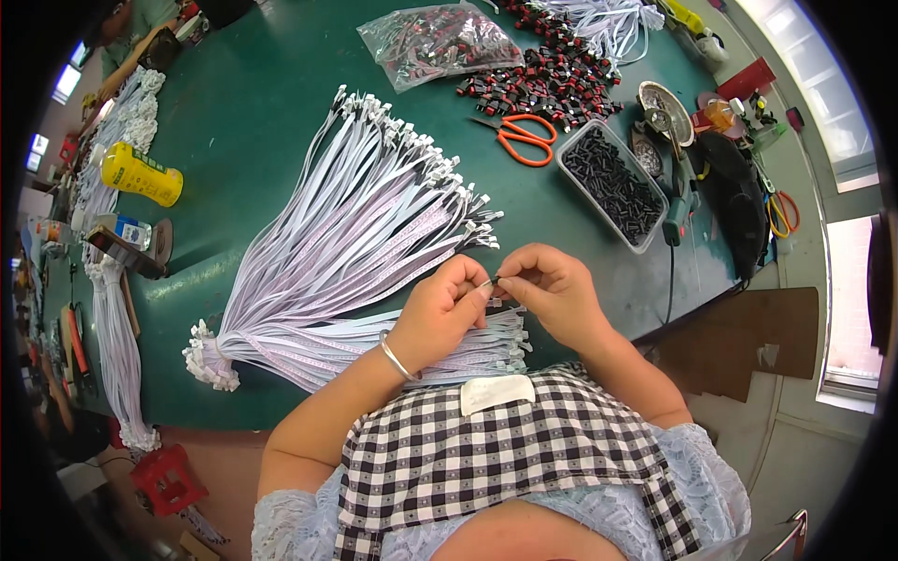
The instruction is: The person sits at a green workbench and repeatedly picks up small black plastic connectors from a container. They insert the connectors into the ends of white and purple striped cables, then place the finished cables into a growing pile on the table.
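Observation:
My left hand [438, 313] and my right hand [550, 297] meet over the near end of the cables, thumb and forefinger pinched on both. Between their fingertips is a small dark piece [494, 280], too small to make out fully. A large bundle of flat white and pale lilac cables [327, 215] fans out on the green table, tied near its left end. Small white connectors [213, 357] tip that end; more connectors with dark bits tip the spread ends. A narrower group of cables [458, 351] runs beneath my left hand, toward the checked apron.
A clear tub of short black tubes [613, 182] stands beyond my right hand. Orange-handled scissors [526, 138], red-and-black parts [547, 86] and a plastic bag [440, 42] lie farther back. A heat tool [681, 196] sits at right. A yellow bottle [140, 175] is at left.

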{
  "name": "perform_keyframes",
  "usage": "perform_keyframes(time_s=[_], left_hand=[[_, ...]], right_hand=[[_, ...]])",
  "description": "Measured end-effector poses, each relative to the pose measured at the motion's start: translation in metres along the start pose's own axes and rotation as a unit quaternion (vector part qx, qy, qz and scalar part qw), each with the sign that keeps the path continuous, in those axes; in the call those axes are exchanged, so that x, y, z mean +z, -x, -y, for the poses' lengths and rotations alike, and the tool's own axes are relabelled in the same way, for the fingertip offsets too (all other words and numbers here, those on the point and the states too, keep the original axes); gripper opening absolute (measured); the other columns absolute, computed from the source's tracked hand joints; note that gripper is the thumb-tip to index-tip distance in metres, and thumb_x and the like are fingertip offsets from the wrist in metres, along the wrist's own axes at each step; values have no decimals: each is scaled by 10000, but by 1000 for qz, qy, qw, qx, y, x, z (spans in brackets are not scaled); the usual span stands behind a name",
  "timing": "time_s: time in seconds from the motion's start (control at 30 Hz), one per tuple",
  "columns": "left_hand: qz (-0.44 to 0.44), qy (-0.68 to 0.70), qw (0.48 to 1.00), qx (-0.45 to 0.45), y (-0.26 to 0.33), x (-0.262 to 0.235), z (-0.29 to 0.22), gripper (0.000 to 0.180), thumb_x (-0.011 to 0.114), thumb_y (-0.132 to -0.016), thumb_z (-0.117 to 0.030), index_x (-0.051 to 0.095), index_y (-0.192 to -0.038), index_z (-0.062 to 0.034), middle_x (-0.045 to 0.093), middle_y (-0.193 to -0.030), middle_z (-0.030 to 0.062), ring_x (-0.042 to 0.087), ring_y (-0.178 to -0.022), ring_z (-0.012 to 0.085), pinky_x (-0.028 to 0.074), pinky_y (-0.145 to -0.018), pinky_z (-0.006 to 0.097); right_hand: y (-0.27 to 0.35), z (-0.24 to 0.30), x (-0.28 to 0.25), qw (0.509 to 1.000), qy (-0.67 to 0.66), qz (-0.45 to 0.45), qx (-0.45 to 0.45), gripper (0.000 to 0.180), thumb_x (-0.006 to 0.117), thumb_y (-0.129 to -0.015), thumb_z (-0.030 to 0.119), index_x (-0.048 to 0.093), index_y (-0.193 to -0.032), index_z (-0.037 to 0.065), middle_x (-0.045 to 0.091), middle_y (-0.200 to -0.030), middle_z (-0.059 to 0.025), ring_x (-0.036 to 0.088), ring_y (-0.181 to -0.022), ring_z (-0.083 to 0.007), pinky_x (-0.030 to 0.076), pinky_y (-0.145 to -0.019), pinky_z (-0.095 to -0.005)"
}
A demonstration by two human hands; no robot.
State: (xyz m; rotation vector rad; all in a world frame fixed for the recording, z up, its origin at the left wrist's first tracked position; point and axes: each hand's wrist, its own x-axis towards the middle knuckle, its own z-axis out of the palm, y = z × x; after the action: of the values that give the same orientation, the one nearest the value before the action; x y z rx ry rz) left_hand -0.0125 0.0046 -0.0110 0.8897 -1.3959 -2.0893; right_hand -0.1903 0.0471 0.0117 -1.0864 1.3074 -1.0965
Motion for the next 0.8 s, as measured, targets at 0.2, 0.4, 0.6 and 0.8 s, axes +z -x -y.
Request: perform_keyframes(time_s=[0.2, 0.4, 0.6, 0.8], left_hand=[[7, -23, 1000, -3, 2, 0, -3, 129, 514, -932, -87, 492, -1040, -20, 590, -868, 49, 560, -701, 67, 454, -630, 203], [4, -394, 902, 177, 8, -5, -15, 300, 577, -867, -58, 492, -1148, 7, 637, -917, 102, 627, -802, 155, 494, -756, 276], [26, -268, 963, 15, 8, 0, -31, 357, 628, -821, -39, 497, -1152, -19, 652, -831, 76, 594, -722, 125, 462, -680, 251], [-35, -298, 951, 80, 8, 3, -18, 323, 643, -801, -79, 524, -1102, -71, 668, -791, 105, 652, -707, 261, 492, -644, 327]], right_hand=[[-2, 3, -3, 986, 138, 13, -96, 95, 654, -791, -15, 616, -874, 11, 606, -840, -49, 598, -715, -113, 485, -617, -242], [-4, 4, -14, 977, 173, 38, -116, 94, 646, -777, -21, 604, -851, 21, 601, -829, -53, 586, -708, -145, 468, -593, -253], [-12, -1, -27, 955, 194, 118, -189, 106, 641, -750, -18, 607, -840, 28, 607, -817, -63, 598, -709, -194, 472, -606, -295], [-8, 5, -15, 958, 226, 138, -113, 123, 646, -713, -45, 616, -814, 19, 617, -820, -66, 603, -766, -193, 472, -686, -290]])
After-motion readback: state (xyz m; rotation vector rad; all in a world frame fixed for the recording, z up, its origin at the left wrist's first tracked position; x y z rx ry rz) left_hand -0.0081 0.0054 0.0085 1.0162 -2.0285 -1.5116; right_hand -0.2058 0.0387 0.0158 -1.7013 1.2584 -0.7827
